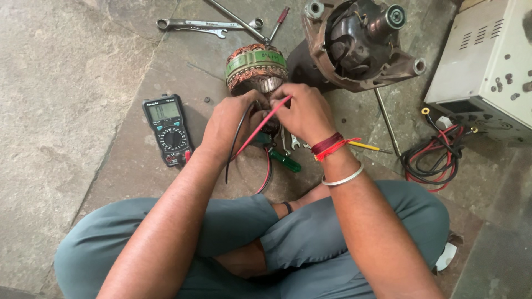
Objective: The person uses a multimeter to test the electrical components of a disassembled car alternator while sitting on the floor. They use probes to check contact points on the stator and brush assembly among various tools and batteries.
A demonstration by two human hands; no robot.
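A motor armature (pixel 256 68) with copper windings and a green band stands upright on the stone floor in front of me. My left hand (pixel 228 120) is closed on a black test probe (pixel 237 132), its lead trailing down. My right hand (pixel 303 112) grips a red test probe (pixel 265 123) that slants across toward the left. Both hands meet at the armature's lower end, which they hide. A black digital multimeter (pixel 167 128) lies on the floor to the left, with the leads running to it.
A rusty motor housing (pixel 363 41) lies behind the armature. A grey metal box (pixel 487 66) with coiled red and black cables (pixel 435 158) sits at right. Spanners (pixel 199 25), a green-handled screwdriver (pixel 284 160) and a yellow-handled tool (pixel 368 147) lie around. My crossed legs fill the foreground.
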